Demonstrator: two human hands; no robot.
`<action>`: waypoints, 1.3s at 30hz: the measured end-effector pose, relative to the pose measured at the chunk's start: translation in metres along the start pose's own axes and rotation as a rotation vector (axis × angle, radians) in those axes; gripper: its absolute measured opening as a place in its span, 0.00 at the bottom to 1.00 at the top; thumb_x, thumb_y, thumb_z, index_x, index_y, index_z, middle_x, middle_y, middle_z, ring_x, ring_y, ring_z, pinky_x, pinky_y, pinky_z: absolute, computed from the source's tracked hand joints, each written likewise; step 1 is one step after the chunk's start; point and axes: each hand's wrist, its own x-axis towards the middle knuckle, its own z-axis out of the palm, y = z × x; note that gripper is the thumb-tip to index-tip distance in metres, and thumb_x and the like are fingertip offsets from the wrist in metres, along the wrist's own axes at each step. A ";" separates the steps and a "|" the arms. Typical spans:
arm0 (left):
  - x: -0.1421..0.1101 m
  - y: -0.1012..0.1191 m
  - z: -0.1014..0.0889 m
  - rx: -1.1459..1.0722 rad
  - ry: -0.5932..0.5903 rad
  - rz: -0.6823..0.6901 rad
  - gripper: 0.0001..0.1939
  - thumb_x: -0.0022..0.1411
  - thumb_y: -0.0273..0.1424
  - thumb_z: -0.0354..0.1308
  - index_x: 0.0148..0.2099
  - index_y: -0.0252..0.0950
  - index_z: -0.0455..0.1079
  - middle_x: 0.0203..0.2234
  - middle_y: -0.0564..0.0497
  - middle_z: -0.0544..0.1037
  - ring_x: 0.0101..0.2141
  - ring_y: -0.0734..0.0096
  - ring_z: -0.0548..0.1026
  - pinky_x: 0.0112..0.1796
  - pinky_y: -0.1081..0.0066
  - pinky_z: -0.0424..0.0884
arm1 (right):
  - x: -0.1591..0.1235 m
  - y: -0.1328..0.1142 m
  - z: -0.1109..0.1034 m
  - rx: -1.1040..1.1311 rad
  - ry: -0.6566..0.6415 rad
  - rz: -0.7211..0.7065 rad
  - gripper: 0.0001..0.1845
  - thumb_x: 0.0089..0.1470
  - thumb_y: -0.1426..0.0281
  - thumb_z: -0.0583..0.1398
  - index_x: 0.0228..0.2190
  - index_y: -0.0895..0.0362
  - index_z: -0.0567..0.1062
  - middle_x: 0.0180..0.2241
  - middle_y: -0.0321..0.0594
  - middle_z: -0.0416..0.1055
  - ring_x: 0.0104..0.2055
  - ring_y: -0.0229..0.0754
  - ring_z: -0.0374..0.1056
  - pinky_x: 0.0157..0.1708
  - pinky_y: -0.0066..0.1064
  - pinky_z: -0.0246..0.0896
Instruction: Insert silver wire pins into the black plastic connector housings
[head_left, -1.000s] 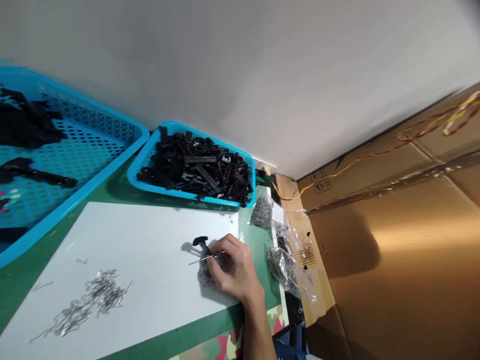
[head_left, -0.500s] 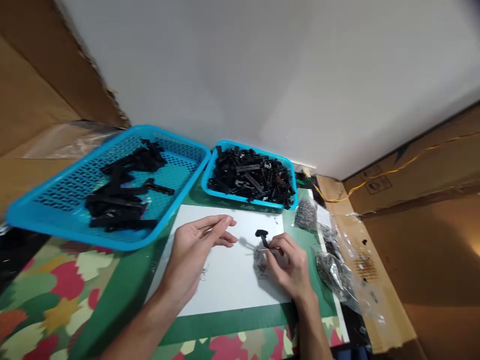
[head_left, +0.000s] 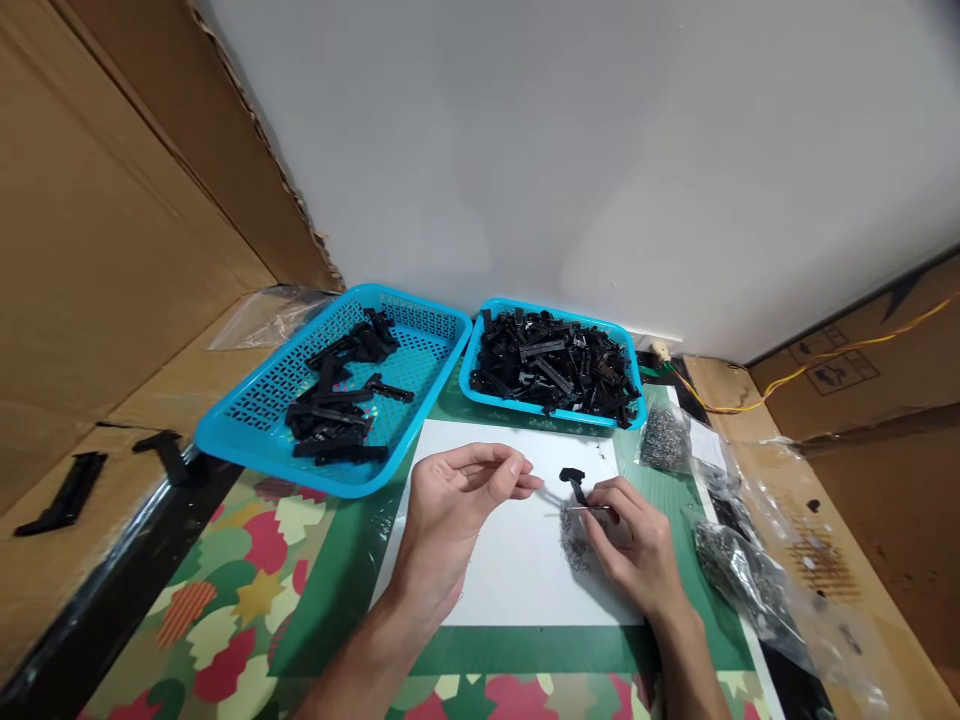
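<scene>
My right hand [head_left: 634,545] is closed around a black plastic part [head_left: 574,482] whose wide end sticks up past the fingers. A thin metal piece [head_left: 589,508], like a pin or tweezers, lies across that part at the fingertips. To the left, my left hand [head_left: 461,505] is raised over the white sheet [head_left: 517,570] with thumb and forefinger pinched together. What is between them, if anything, is too small to make out. A loose pile of small metal pieces [head_left: 576,550], perhaps springs, lies on the sheet beside my right hand.
A blue basket [head_left: 214,440] at the left holds several black parts. Another blue basket [head_left: 551,408], heaped with black parts, stands behind the sheet. Plastic bags of small metal pieces [head_left: 666,438] lie at the right. Two black parts [head_left: 67,495] rest on cardboard at far left.
The view has turned left, so everything sits further right in the picture and more of the left side shows. My hands keep nearly the same pose, fingertips slightly nearer each other.
</scene>
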 end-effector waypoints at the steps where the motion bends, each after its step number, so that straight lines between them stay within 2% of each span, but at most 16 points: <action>1: -0.001 0.002 0.001 -0.005 -0.003 0.007 0.09 0.56 0.32 0.76 0.35 0.32 0.83 0.30 0.48 0.85 0.31 0.68 0.85 0.35 0.76 0.81 | 0.000 0.000 0.000 0.001 -0.001 -0.002 0.03 0.66 0.73 0.60 0.38 0.52 0.73 0.36 0.39 0.72 0.35 0.42 0.71 0.35 0.32 0.67; 6: -0.007 0.005 0.007 0.009 -0.024 0.032 0.09 0.57 0.32 0.76 0.34 0.33 0.83 0.29 0.49 0.85 0.30 0.68 0.85 0.36 0.76 0.82 | 0.000 -0.001 0.002 -0.007 0.003 -0.005 0.03 0.67 0.72 0.60 0.38 0.52 0.73 0.35 0.39 0.72 0.34 0.42 0.71 0.35 0.33 0.67; 12: -0.014 0.002 0.020 0.090 -0.079 -0.014 0.11 0.54 0.34 0.77 0.34 0.32 0.83 0.28 0.45 0.86 0.30 0.63 0.86 0.36 0.71 0.84 | 0.002 0.001 0.001 -0.029 0.003 -0.006 0.04 0.66 0.72 0.59 0.37 0.52 0.73 0.35 0.39 0.72 0.36 0.43 0.73 0.36 0.33 0.69; 19: -0.029 -0.021 0.030 0.159 -0.204 -0.151 0.13 0.55 0.37 0.76 0.34 0.31 0.83 0.27 0.43 0.86 0.31 0.57 0.87 0.37 0.67 0.84 | 0.002 0.005 -0.007 -0.028 0.054 0.009 0.04 0.66 0.72 0.59 0.37 0.52 0.73 0.36 0.40 0.73 0.36 0.44 0.72 0.35 0.34 0.67; 23: -0.038 -0.035 0.032 0.166 -0.274 -0.191 0.15 0.58 0.39 0.74 0.35 0.31 0.82 0.29 0.42 0.87 0.32 0.58 0.87 0.39 0.66 0.84 | 0.004 0.006 -0.010 -0.033 0.114 0.028 0.04 0.66 0.72 0.58 0.36 0.53 0.72 0.36 0.40 0.73 0.36 0.44 0.71 0.36 0.34 0.67; 26: -0.047 -0.044 0.034 0.145 -0.321 -0.241 0.15 0.59 0.40 0.74 0.36 0.31 0.81 0.28 0.43 0.86 0.32 0.59 0.86 0.38 0.68 0.83 | 0.006 0.008 -0.009 -0.054 0.108 0.042 0.05 0.65 0.73 0.58 0.36 0.53 0.72 0.36 0.39 0.72 0.36 0.43 0.71 0.37 0.33 0.66; 28: -0.056 -0.050 0.037 0.146 -0.377 -0.280 0.16 0.59 0.41 0.73 0.36 0.31 0.81 0.28 0.43 0.85 0.32 0.59 0.86 0.37 0.68 0.82 | 0.007 0.008 -0.007 -0.069 0.091 0.050 0.05 0.65 0.73 0.59 0.36 0.53 0.73 0.36 0.39 0.73 0.37 0.43 0.71 0.37 0.33 0.65; 32: -0.082 -0.061 0.039 0.198 -0.616 -0.406 0.21 0.65 0.46 0.67 0.38 0.30 0.81 0.34 0.39 0.85 0.35 0.58 0.85 0.40 0.66 0.81 | 0.007 0.009 -0.007 -0.086 0.096 0.056 0.04 0.65 0.72 0.58 0.37 0.53 0.74 0.38 0.40 0.73 0.39 0.44 0.71 0.39 0.33 0.65; 33: -0.087 -0.063 0.038 0.226 -0.645 -0.423 0.22 0.67 0.47 0.64 0.39 0.30 0.81 0.35 0.39 0.84 0.37 0.58 0.84 0.42 0.65 0.80 | 0.007 0.010 -0.007 -0.090 0.113 0.061 0.04 0.65 0.72 0.58 0.38 0.53 0.74 0.38 0.40 0.73 0.39 0.44 0.71 0.40 0.33 0.65; 35: -0.090 -0.064 0.033 0.353 -0.654 -0.382 0.19 0.70 0.45 0.61 0.39 0.32 0.80 0.35 0.42 0.83 0.38 0.60 0.82 0.43 0.66 0.78 | 0.006 0.010 -0.009 -0.102 0.166 0.077 0.04 0.66 0.72 0.57 0.38 0.54 0.73 0.38 0.41 0.72 0.39 0.44 0.70 0.40 0.34 0.64; 37: -0.085 -0.060 0.027 0.532 -0.583 -0.194 0.14 0.71 0.40 0.59 0.37 0.35 0.76 0.33 0.47 0.81 0.37 0.62 0.80 0.42 0.68 0.76 | 0.006 0.011 -0.011 -0.113 0.225 0.096 0.05 0.67 0.72 0.56 0.37 0.54 0.72 0.37 0.40 0.71 0.38 0.44 0.68 0.39 0.34 0.63; 39: -0.073 -0.054 0.019 0.646 -0.448 0.014 0.11 0.71 0.36 0.57 0.36 0.37 0.72 0.31 0.50 0.78 0.35 0.65 0.77 0.41 0.70 0.73 | 0.005 0.011 -0.012 -0.121 0.275 0.112 0.06 0.67 0.72 0.56 0.37 0.54 0.71 0.37 0.40 0.69 0.37 0.44 0.67 0.38 0.34 0.62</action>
